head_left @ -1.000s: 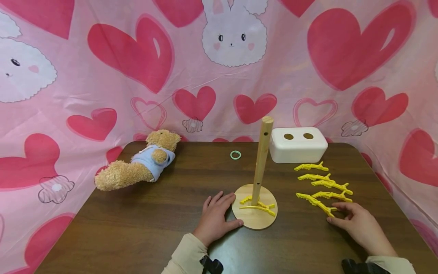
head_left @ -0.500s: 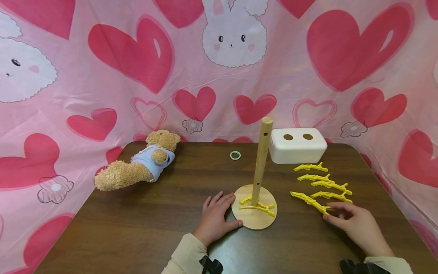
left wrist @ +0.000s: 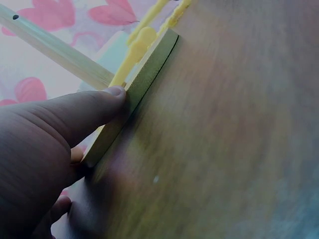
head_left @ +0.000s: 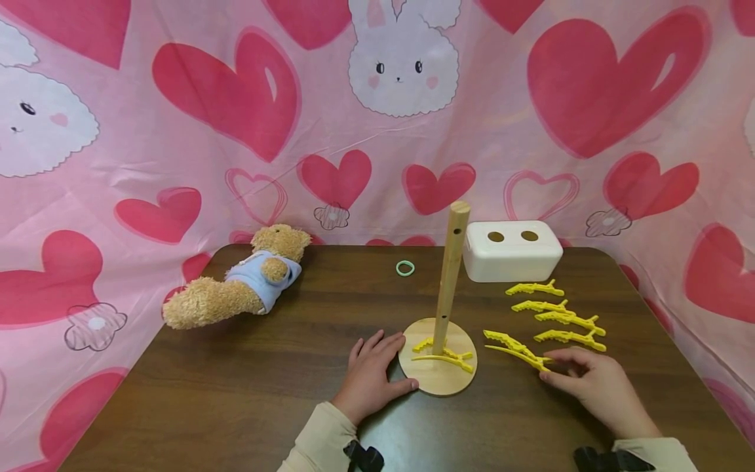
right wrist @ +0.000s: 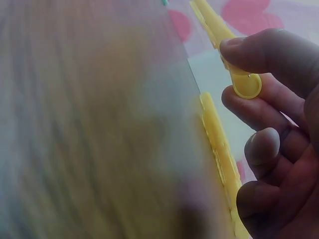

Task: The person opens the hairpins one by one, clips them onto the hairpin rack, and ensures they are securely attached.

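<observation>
My right hand [head_left: 596,387] pinches the tail end of a yellow alligator hair clip [head_left: 512,347] between thumb and fingers. The clip's two long arms stand apart at the far end, pointing left toward the wooden stand. In the right wrist view, the thumb presses on the held clip [right wrist: 214,25], and the other fingers curl below. My left hand [head_left: 371,377] rests at the left rim of the stand's round base [head_left: 439,383], fingers extended. Its thumb touches the base edge [left wrist: 149,69] in the left wrist view. Two yellow clips [head_left: 451,359] lie on the base around the post [head_left: 451,275].
Several more yellow clips [head_left: 569,337] lie on the right of the brown table [head_left: 265,393]. Behind them stands a white box [head_left: 513,262] with two round holes. A green ring [head_left: 405,267] lies at the back, and a teddy bear [head_left: 259,282] lies on the left.
My right hand has moved left with the clip, away from the other clips and closer to the stand. The clip's arms have spread apart. My left hand has stayed in place.
</observation>
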The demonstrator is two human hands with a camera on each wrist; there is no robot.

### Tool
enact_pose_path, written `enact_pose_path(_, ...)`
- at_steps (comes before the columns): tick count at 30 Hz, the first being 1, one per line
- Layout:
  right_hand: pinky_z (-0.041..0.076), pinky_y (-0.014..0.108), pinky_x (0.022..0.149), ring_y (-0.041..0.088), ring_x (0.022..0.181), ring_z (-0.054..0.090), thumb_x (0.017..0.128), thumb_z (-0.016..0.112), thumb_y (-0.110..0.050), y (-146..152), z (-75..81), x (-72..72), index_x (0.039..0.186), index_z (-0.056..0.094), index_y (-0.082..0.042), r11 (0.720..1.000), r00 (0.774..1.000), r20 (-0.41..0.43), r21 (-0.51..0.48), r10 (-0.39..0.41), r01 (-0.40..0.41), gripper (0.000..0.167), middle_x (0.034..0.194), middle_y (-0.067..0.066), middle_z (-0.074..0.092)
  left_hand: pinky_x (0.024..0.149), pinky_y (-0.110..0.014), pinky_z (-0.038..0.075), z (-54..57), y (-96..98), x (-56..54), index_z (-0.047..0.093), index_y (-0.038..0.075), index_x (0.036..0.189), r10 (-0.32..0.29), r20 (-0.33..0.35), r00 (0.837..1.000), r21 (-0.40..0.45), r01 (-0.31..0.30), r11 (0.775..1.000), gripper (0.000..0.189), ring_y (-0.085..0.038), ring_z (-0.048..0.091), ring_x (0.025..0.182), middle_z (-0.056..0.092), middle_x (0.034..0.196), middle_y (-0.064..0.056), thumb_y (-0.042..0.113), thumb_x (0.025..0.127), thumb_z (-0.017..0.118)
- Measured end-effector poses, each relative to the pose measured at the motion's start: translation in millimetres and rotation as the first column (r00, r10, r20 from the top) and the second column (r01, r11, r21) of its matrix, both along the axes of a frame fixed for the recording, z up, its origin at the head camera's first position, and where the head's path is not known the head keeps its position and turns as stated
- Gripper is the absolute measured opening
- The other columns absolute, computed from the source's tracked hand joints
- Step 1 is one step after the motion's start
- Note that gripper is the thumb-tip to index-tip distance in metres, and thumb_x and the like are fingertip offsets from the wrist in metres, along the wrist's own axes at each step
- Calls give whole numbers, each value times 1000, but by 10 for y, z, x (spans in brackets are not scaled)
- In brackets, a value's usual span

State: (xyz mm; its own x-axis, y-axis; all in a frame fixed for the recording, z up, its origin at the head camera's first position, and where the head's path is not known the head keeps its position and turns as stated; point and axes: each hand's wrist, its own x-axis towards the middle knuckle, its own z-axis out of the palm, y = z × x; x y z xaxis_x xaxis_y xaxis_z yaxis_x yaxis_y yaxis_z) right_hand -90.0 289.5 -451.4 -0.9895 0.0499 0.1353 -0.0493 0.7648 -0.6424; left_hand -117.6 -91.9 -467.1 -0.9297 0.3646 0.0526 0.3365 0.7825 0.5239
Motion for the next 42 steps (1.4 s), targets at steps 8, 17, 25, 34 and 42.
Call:
enact_pose_path(8,34,25,56,5,64,44,73,91,-28,-132,3,-23,97,79,-13,999,999,-28,-9,33,-33,30,70,-6,55,114,-65,17,4,-8,7,52,17,148,-5,-12,1000,1,5,1000,79,-31,33,146,50,151,2,57,84,75)
enact_pose_path(17,36,25,56,8,63,46,75,90,-29,-314,12,-61,97,78,-14,996,997,23,-51,76,-75,29,70,-4,54,113,-66,19,8,-13,22,54,15,146,-12,-33,999,9,12,1000,78,-33,35,144,52,149,1,56,83,75)
enact_pose_path(25,37,25,57,9,64,46,75,90,-31,-485,34,-89,98,79,-17,989,992,60,-103,108,-101,29,72,-4,55,114,-65,18,12,-9,13,53,16,147,-7,-22,1000,11,7,1000,78,-32,34,145,51,150,2,56,83,76)
enact_pose_path(34,38,25,58,8,67,48,76,89,-30,-587,13,-107,97,79,-19,982,989,5,-121,146,-144,26,78,-7,60,115,-64,16,18,1,5,52,17,148,1,0,1000,0,-1,1000,79,-30,32,146,50,151,3,56,83,75)
enact_pose_path(42,42,24,59,7,70,51,78,88,-24,-639,17,-112,104,79,-16,973,978,-95,-121,186,-196,29,88,-8,64,114,-65,16,31,0,3,52,17,148,-1,8,1000,6,1,1000,79,-31,32,147,50,151,3,56,83,76)
